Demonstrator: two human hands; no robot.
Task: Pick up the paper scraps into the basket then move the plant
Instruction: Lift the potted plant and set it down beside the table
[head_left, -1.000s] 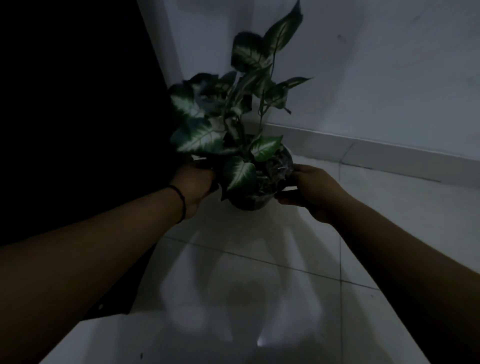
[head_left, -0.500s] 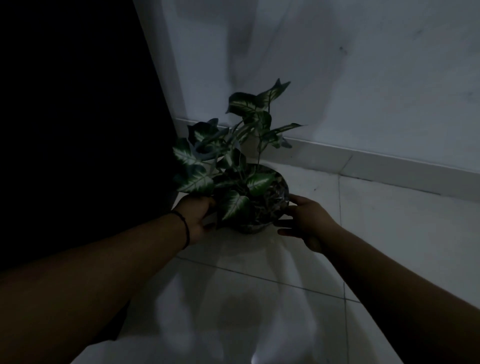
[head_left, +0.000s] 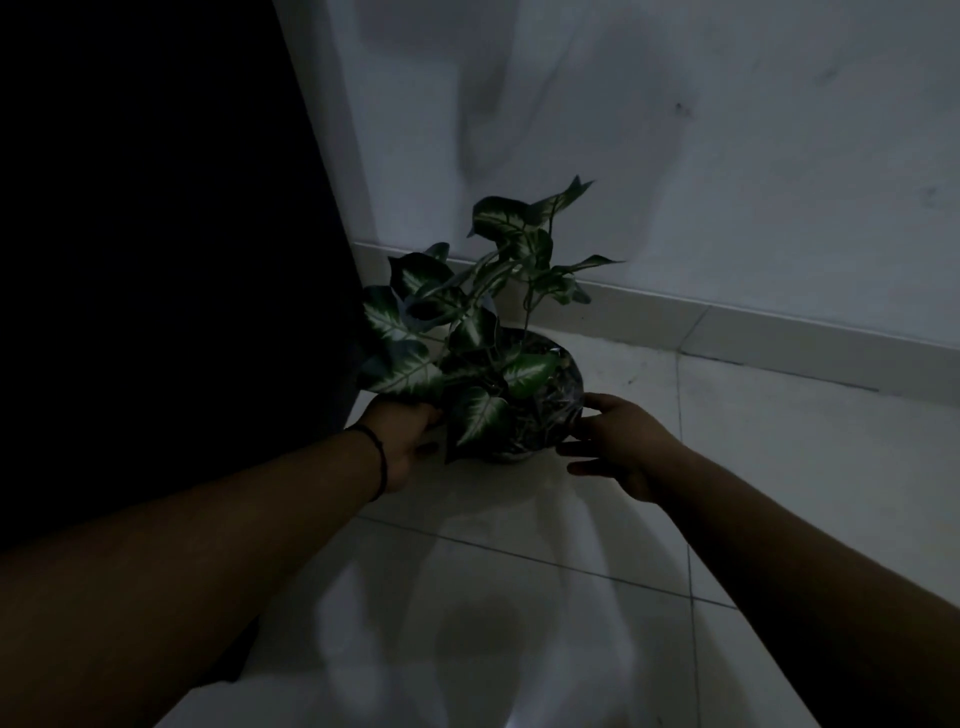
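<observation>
A potted plant (head_left: 488, 332) with green-and-white leaves stands in a dark round pot (head_left: 550, 415) on the white tiled floor, close to the wall's skirting. My left hand (head_left: 408, 441), with a black band on the wrist, cups the pot's left side, its fingertips hidden under a leaf. My right hand (head_left: 621, 441) is at the pot's right side with fingers spread, the tips at the rim or just off it. No basket or paper scraps are in view.
A large black mass (head_left: 156, 260) fills the left side, right beside the plant. The white wall (head_left: 727, 156) and skirting (head_left: 779, 332) run behind it. Tiled floor (head_left: 519, 597) stretches toward me, lit dimly.
The plant came down from mid-air and now rests on the floor by the wall. My right hand's fingers have loosened and spread off the pot.
</observation>
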